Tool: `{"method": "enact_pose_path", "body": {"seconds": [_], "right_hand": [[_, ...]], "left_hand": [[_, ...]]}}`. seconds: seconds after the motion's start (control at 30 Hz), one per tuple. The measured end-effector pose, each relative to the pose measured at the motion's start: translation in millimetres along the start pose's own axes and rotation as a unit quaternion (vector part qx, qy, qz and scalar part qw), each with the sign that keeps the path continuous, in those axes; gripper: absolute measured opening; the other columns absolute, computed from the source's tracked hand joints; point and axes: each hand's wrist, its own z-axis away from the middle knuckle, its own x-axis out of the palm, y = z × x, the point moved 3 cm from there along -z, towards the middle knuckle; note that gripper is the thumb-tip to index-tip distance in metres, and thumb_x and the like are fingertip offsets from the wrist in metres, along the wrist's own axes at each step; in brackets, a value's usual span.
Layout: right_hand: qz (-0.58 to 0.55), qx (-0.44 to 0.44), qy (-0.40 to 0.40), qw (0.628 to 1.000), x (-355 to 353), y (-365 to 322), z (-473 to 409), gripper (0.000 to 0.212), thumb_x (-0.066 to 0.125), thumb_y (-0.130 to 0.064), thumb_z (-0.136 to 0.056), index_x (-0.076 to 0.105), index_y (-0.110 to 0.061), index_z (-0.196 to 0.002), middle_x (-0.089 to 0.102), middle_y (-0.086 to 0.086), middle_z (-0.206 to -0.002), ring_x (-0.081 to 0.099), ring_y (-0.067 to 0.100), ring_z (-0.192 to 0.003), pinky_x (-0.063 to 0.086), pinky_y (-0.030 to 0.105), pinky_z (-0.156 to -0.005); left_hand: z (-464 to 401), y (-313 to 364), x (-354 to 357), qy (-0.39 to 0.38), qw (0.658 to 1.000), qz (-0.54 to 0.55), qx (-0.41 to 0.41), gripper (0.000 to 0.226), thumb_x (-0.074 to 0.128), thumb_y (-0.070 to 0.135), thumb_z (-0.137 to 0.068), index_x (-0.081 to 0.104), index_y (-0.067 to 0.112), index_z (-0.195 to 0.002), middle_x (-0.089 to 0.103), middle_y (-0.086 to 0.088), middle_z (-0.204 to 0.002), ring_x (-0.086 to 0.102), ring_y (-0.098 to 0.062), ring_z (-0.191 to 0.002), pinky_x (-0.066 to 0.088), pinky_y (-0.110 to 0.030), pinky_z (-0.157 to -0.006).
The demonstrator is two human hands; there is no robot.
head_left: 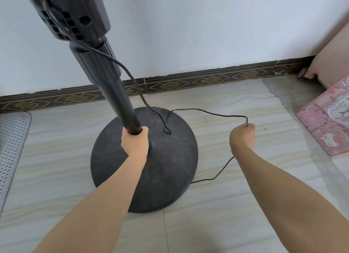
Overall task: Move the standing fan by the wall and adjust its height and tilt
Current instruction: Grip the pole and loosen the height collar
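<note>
A dark standing fan stands close to the white wall [188,26]. Its round base [166,169] rests on the tiled floor. Its pole [120,101] rises up and to the left, to the motor housing [69,13] at the top left; the blades are out of view. My left hand [135,141] is wrapped around the pole low down, just above the base. My right hand [242,134] is to the right of the base, fingers closed on the thin black power cord [207,113], which loops from the base up to my fist and trails back down to the floor.
A patterned brown skirting [207,81] runs along the foot of the wall. A grey perforated mat [11,145] lies at the left edge. A pink cartoon-print box [328,118] and a pink furniture piece [332,60] sit at the right.
</note>
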Motion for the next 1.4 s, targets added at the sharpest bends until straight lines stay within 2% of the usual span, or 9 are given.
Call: {"method": "enact_pose_path", "body": {"seconds": [0.2,0.3,0.4,0.53,0.67,0.77,1.0,1.17,1.4], "right_hand": [[0.195,-0.135,-0.142,0.961,17.6,-36.0,56.7,0.061,0.036,-0.015,-0.091,0.01,-0.012,-0.146,0.016,0.012,-0.153,0.021,0.03,-0.138,0.025,0.048,-0.106],[0.089,-0.24,-0.197,0.946,15.8,-65.6,86.4,0.047,0.036,-0.017,-0.095,0.032,-0.01,-0.141,0.038,0.012,-0.146,0.04,0.027,-0.128,0.033,0.043,-0.104],[-0.088,-0.297,-0.298,0.903,4.3,-110.6,130.8,0.036,0.041,-0.017,-0.094,0.05,-0.01,-0.129,0.061,0.009,-0.125,0.056,0.013,-0.092,0.043,0.03,-0.09],[-0.237,-0.335,-0.425,0.807,-24.8,-175.9,190.0,0.039,0.055,-0.019,-0.091,0.05,-0.013,-0.13,0.062,0.005,-0.117,0.057,0.017,-0.111,0.044,0.03,-0.1],[-0.228,-0.412,-0.516,0.716,-44.4,-212.5,240.1,0.031,0.049,-0.004,-0.079,0.059,-0.01,-0.108,0.062,0.001,-0.084,0.059,0.009,-0.082,0.052,0.021,-0.078],[-0.244,-0.394,-0.517,0.72,-43.5,-213.5,253.4,0.027,0.049,-0.007,-0.07,0.055,-0.007,-0.097,0.059,0.007,-0.083,0.058,0.02,-0.083,0.053,0.039,-0.083],[-0.221,-0.392,-0.512,0.732,-38.0,-213.4,256.0,0.017,0.063,-0.01,-0.084,0.059,-0.01,-0.101,0.066,0.006,-0.09,0.063,0.013,-0.081,0.051,0.018,-0.067],[-0.071,-0.431,-0.543,0.717,-41.5,-224.0,253.9,0.036,0.06,0.001,-0.084,0.053,0.006,-0.119,0.06,0.023,-0.123,0.061,0.027,-0.105,0.049,0.025,-0.088],[-0.136,-0.451,-0.443,0.763,-34.8,-209.0,264.4,0.025,0.066,-0.004,-0.08,0.056,-0.01,-0.102,0.066,-0.003,-0.089,0.062,0.011,-0.087,0.049,0.022,-0.083]], "left_hand": [[-1.4,18.9,-18.9,-0.121,0.992,-0.029,0.015,0.054,0.072,0.02,-0.076,0.049,0.01,-0.124,0.057,-0.008,-0.124,0.053,-0.029,-0.115,0.041,-0.035,-0.094],[0.3,39.8,-29.1,-0.147,0.988,-0.019,0.042,0.048,0.074,0.017,-0.075,0.055,0.008,-0.119,0.061,-0.007,-0.118,0.056,-0.025,-0.108,0.042,-0.033,-0.09],[4.9,61.6,-47.2,-0.206,0.975,-0.016,0.082,0.041,0.073,0.014,-0.077,0.058,0.006,-0.114,0.062,-0.006,-0.11,0.055,-0.023,-0.102,0.04,-0.031,-0.085],[13.1,94.8,-68.3,-0.247,0.956,-0.008,0.159,0.034,0.072,0.009,-0.077,0.06,0.005,-0.108,0.064,-0.003,-0.103,0.058,-0.02,-0.097,0.04,-0.029,-0.084],[24.3,124.4,-81.4,-0.222,0.954,0.046,0.198,0.025,0.071,0.008,-0.076,0.062,0.008,-0.099,0.063,0.002,-0.086,0.058,-0.016,-0.084,0.044,-0.024,-0.071],[28.0,132.8,-85.7,-0.216,0.946,0.086,0.226,0.027,0.071,0.008,-0.076,0.059,0.015,-0.098,0.065,-0.002,-0.094,0.061,-0.021,-0.092,0.049,-0.031,-0.081],[22.7,125.9,-84.2,-0.25,0.939,0.081,0.22,0.019,0.073,0.011,-0.076,0.06,0.018,-0.089,0.064,0.005,-0.084,0.06,-0.018,-0.088,0.049,-0.027,-0.078],[12.6,108.6,-80.4,-0.311,0.928,-0.005,0.207,0.021,0.071,0.013,-0.078,0.061,0.011,-0.096,0.064,0.003,-0.089,0.059,-0.017,-0.09,0.044,-0.025,-0.075],[7.2,110.1,-83.7,-0.284,0.918,-0.078,0.267,0.022,0.072,0.017,-0.075,0.059,0.014,-0.092,0.067,-0.003,-0.093,0.063,-0.023,-0.093,0.05,-0.037,-0.088]]}}
